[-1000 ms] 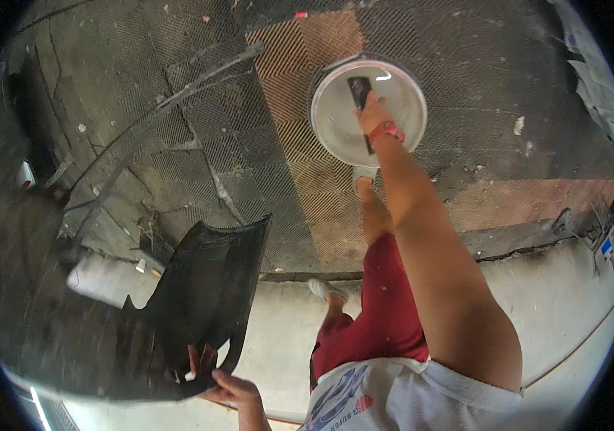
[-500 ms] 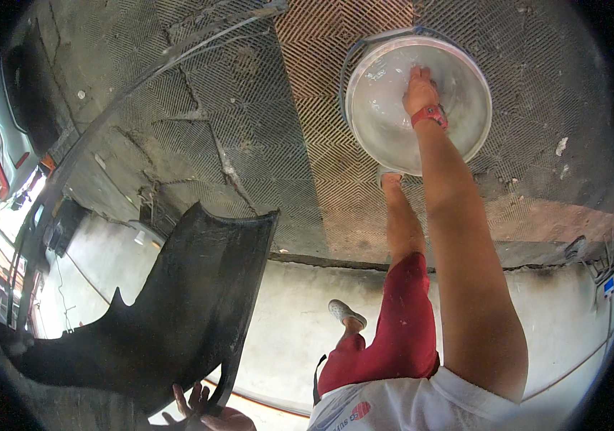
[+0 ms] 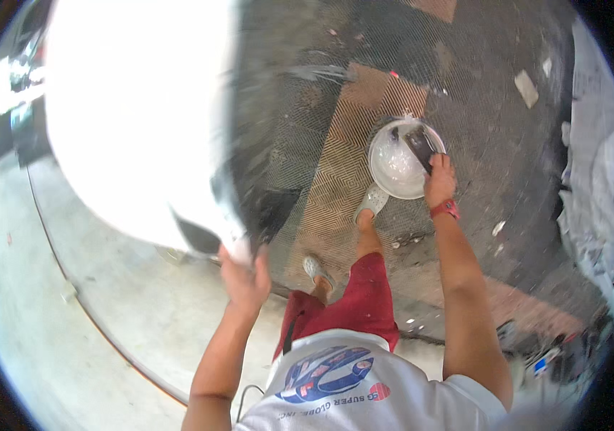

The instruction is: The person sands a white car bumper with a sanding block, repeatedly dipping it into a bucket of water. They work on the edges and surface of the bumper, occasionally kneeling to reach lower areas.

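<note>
A large white car body panel (image 3: 135, 122), blurred and glaring, fills the upper left. Its lower corner is in the grip of my left hand (image 3: 244, 279). Over a round white bucket (image 3: 393, 169) of cloudy water with bubbles, my right hand (image 3: 440, 179) holds a dark flat rectangular block (image 3: 420, 149) by its near end. I cannot make out the block's exact kind. A red watch is on my right wrist.
The bucket stands on ridged floor mats (image 3: 336, 172), close to my foot in a grey clog (image 3: 371, 201). Crumpled pale sheeting (image 3: 594, 165) hangs at the right. A pale wall (image 3: 127, 309) with a cable along it lies at the lower left.
My right hand has come up out of the bucket with the dark block. The panel has swung up at the left, from its black inner side to its white face, still in my left hand.
</note>
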### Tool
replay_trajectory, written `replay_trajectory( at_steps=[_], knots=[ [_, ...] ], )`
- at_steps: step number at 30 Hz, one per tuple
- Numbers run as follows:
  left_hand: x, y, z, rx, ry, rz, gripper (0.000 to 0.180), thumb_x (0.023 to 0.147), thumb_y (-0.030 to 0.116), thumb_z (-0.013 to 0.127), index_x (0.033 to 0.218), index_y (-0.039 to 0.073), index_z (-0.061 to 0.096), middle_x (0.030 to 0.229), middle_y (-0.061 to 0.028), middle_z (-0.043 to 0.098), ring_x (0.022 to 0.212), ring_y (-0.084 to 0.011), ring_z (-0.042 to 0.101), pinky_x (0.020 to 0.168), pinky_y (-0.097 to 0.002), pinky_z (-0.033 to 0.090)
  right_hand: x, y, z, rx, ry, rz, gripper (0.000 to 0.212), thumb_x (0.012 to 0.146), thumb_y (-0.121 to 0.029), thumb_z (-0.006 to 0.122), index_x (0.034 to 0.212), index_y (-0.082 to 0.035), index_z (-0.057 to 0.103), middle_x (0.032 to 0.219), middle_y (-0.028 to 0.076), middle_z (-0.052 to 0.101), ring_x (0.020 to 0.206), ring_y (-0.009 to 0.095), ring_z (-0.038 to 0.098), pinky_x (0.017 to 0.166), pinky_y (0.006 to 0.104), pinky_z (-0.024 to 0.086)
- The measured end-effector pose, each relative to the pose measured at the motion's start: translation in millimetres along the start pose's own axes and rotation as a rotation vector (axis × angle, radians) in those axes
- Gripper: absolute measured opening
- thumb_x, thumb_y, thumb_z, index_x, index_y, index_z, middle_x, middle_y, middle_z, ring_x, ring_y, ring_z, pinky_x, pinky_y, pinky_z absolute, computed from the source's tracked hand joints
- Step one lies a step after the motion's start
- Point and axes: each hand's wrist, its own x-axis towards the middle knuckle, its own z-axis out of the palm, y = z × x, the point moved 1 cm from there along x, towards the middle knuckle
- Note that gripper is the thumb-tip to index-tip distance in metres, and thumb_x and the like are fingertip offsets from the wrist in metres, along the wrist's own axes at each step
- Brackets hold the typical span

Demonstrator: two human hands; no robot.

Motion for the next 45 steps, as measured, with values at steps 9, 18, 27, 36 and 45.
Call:
replay_trajectory(
  at_steps=[9,18,27,36,45],
  knots=[
    [13.1,40.8,-7.1,-0.001,0.189,0.150,0.064,0.107,0.028,0.069,0.151,-0.012,0.046,0.142,-0.0360,0.063,0.126,-0.0499,0.067,0.103,-0.0536,0.056,-75.7,-153.1,-353.0,-0.410,0.297,-0.722,0.051,0.079,0.004,0.078,0.125,-0.011,0.060,0.148,0.007,0.061,0.132,0.033,0.060,0.109,0.0534,0.045],
    [28.1,84.4,3.1,-0.209,0.358,0.118,0.064,0.110,0.013,0.056,0.166,-0.009,0.032,0.164,-0.0335,0.045,0.137,-0.0491,0.061,0.112,-0.0514,0.054,-204.6,-343.0,-441.5,-0.694,0.289,-1.138,0.033,0.093,0.000,0.062,0.124,-0.012,0.064,0.144,0.007,0.066,0.131,0.029,0.061,0.111,0.0531,0.043],
    [-28.8,29.4,-8.3,-0.234,0.228,0.127,0.056,0.104,0.003,0.054,0.159,-0.006,0.046,0.156,-0.0254,0.057,0.148,-0.0375,0.053,0.126,-0.0448,0.043,-300.9,-428.8,-386.3,-0.909,0.175,-1.337,0.034,0.091,-0.006,0.067,0.123,-0.014,0.065,0.131,0.007,0.069,0.119,0.029,0.065,0.103,0.0517,0.045],
    [-79.9,-34.7,-15.2,-0.278,0.069,0.104,0.062,0.105,0.010,0.061,0.162,-0.003,0.042,0.170,-0.0205,0.043,0.154,-0.0340,0.047,0.126,-0.0441,0.044,-328.9,-420.5,-369.8,-0.695,0.160,-1.202,0.046,0.087,-0.006,0.078,0.131,-0.013,0.064,0.142,0.010,0.067,0.128,0.032,0.063,0.107,0.0517,0.043],
    [-83.1,-27.0,-6.4,-0.215,0.086,0.030,0.073,0.106,0.024,0.066,0.165,-0.007,0.035,0.166,-0.0298,0.045,0.152,-0.0442,0.047,0.125,-0.0501,0.043,-294.5,-203.2,-345.2,0.217,0.045,-0.466,0.047,0.087,-0.004,0.085,0.126,-0.005,0.058,0.120,0.010,0.066,0.118,0.024,0.063,0.108,0.0352,0.047]
  ],
)
